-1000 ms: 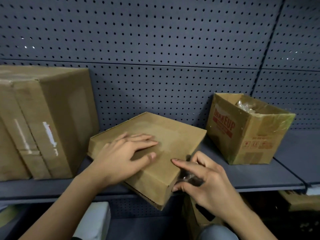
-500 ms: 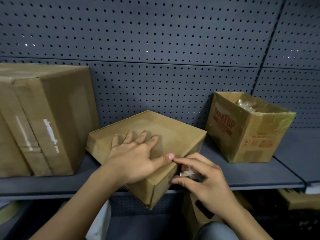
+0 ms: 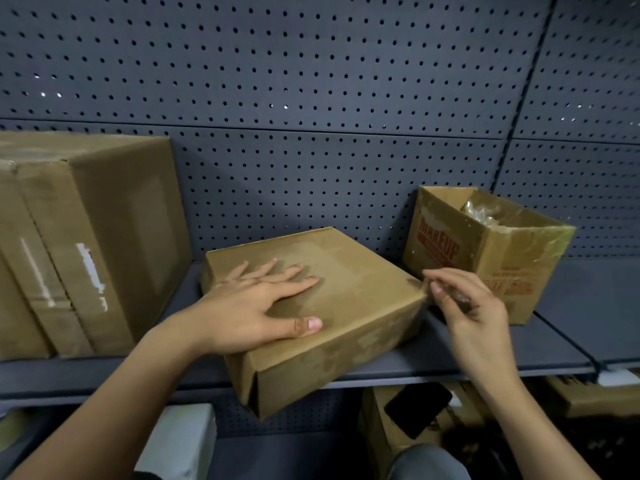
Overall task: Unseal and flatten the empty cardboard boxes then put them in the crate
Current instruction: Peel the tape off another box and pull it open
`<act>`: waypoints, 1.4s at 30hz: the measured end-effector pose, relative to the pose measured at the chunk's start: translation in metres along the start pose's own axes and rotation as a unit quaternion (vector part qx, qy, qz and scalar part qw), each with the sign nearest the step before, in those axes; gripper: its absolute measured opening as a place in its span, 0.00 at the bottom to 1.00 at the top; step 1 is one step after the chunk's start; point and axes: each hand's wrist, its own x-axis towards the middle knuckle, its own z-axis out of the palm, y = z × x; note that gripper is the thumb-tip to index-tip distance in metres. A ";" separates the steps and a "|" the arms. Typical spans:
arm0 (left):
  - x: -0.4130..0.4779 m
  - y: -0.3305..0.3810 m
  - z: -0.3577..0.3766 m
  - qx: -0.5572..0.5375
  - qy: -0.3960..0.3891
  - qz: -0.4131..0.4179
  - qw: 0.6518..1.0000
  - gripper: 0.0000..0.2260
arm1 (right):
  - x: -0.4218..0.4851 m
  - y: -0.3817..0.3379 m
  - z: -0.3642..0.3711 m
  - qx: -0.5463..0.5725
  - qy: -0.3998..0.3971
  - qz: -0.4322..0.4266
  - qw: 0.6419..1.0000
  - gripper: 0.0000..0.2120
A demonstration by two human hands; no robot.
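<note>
Tape (image 3: 454, 298) in right hand (image 3: 479, 317) has risen to box (image 3: 349, 306) corner.

On the shelf (image 3: 426, 358), flat box (image 3: 353, 306) sits centre, front corner overhanging the edge — large box (image 3: 90, 237) left, open box (image 3: 491, 261) right. Behind all — pegboard (image 3: 311, 81).

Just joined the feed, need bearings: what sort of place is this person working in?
Likely a shop stockroom or store aisle: a grey metal shelf backed by perforated pegboard, holding a large taped carton and an open red-printed box.
</note>
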 end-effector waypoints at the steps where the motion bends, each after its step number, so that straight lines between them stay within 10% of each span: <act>1: 0.000 -0.002 -0.001 -0.007 0.003 0.005 1.000 0.39 | 0.000 0.001 0.001 0.002 0.007 0.017 1.000 0.11; 8: -0.002 -0.004 -0.009 -0.032 0.009 -0.038 0.999 0.35 | 0.002 -0.006 0.008 0.153 -0.079 0.175 0.969 0.10; 13: -0.007 -0.003 -0.010 0.000 0.023 -0.111 0.994 0.20 | -0.011 -0.016 0.007 0.103 -0.048 0.126 0.985 0.10; 22: 0.011 -0.011 0.000 0.004 0.079 -0.157 0.984 0.21 | -0.035 -0.033 0.021 -0.010 -0.067 0.067 0.995 0.11; 42: 0.016 0.009 0.008 0.045 0.197 -0.115 0.973 0.22 | -0.007 -0.020 0.031 0.189 -0.024 0.161 0.968 0.12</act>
